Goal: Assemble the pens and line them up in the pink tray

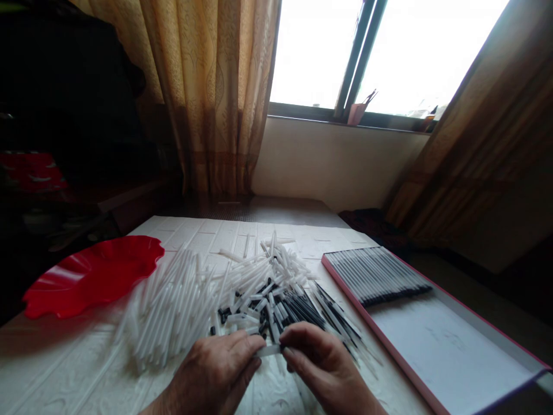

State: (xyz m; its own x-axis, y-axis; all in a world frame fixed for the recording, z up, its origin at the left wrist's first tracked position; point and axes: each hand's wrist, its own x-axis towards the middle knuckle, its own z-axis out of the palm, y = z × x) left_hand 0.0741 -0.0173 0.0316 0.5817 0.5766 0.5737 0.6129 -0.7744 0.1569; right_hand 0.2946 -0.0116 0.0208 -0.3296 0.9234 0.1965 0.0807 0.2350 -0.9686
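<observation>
My left hand [211,364] and right hand [320,358] pinch opposite ends of a short translucent tube [271,350] at the frame's lower centre. If my grip turns uneven, it could slip among the loose pieces [242,318] just beyond.

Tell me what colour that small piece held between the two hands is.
The piece looks pale greyish white, best seen in the head view.

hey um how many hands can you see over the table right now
2: the left hand and the right hand, both at bottom centre, pinching opposite ends of a short translucent tube. No other hand shows.
</observation>
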